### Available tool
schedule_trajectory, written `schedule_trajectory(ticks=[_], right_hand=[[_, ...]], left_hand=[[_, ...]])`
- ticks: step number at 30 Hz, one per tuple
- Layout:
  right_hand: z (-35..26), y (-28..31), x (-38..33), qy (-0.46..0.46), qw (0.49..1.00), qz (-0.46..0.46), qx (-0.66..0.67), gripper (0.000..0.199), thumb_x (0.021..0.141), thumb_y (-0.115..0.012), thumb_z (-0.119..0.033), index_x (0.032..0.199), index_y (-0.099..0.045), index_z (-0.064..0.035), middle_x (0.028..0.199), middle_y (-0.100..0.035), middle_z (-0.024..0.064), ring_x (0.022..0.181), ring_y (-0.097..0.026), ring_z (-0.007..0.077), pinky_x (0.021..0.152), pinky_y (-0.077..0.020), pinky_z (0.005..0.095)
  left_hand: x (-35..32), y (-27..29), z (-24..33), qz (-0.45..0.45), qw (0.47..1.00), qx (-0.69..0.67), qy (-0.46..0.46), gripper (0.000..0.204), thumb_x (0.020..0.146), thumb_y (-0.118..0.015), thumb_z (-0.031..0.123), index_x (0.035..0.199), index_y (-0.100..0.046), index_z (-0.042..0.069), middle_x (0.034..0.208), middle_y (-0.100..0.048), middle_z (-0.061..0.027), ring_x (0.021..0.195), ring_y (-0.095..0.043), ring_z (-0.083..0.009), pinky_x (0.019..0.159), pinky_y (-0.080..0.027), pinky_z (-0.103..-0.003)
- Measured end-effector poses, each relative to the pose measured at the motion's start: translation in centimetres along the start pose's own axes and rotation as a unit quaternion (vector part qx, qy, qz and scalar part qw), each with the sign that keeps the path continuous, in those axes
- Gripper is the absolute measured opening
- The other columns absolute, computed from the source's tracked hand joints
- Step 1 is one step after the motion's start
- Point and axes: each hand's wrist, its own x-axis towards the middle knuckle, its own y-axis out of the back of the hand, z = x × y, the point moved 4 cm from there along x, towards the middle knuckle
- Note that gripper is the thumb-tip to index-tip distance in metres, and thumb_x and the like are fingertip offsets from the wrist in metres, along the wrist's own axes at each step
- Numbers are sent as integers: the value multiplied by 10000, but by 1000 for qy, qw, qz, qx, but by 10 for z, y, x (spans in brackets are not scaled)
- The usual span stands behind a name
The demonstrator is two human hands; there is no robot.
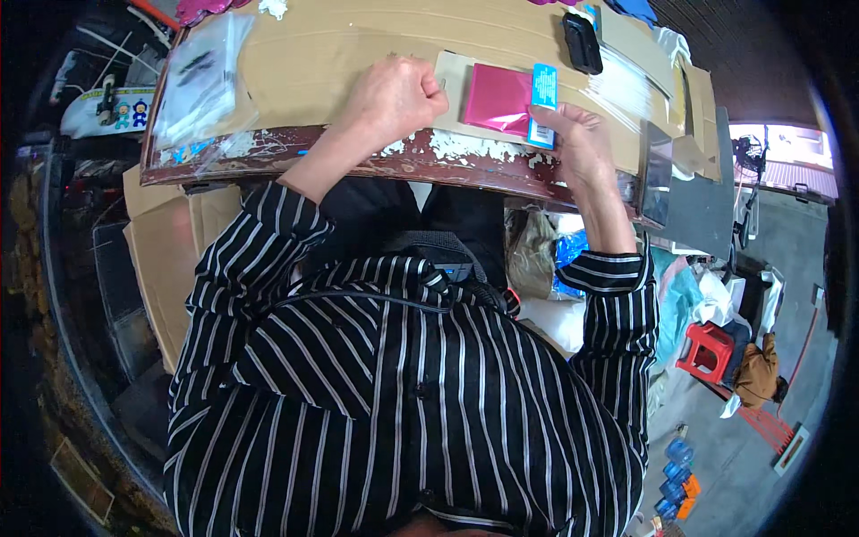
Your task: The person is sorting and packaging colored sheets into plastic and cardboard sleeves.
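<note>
While left hand rests fisted on cardboard, right hand pinches pink packet.

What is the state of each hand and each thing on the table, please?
left hand: closed in a fist, resting on the cardboard sheet.
right hand: fingers pinching the blue card.
pink packet: lying flat, under the blue card's edge.
black device: lying untouched.
clear plastic bags: piled at the left edge.

bare cardboard between plastic bags and black case
</note>
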Motion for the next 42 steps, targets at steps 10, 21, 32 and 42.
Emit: schedule_trajectory(ticks=[10,21,32,42], right_hand=[[2,-15,2,-29,1000,-4,3,130,833,-767,-66,756,-689,3,705,-674,81,580,-639,151,560,-622,335],[2,-40,2,-37,999,-22,2,118,857,-747,-67,803,-690,20,735,-678,90,595,-648,162,534,-614,321],[-6,-69,-18,71,994,11,81,130,924,-704,-99,986,-684,13,877,-700,66,719,-668,140,626,-607,317],[-24,-86,-33,196,945,0,262,151,930,-727,-123,1019,-711,-3,846,-692,21,692,-618,83,637,-512,230]], left_hand=[[-15,-1,10,99,994,18,-51,114,796,-706,159,745,-703,57,609,-689,-94,574,-707,-247,594,-580,-374],[-12,7,13,99,993,-31,-48,98,774,-689,132,740,-693,40,671,-688,-159,648,-705,-349,628,-583,-451],[-30,39,24,224,966,-79,-106,169,876,-752,168,834,-661,32,682,-692,-46,595,-684,-174,519,-525,-331],[-45,30,37,211,656,-724,-7,274,946,-696,73,1188,-598,-11,1112,-677,-71,1041,-635,-137,975,-499,-326]])
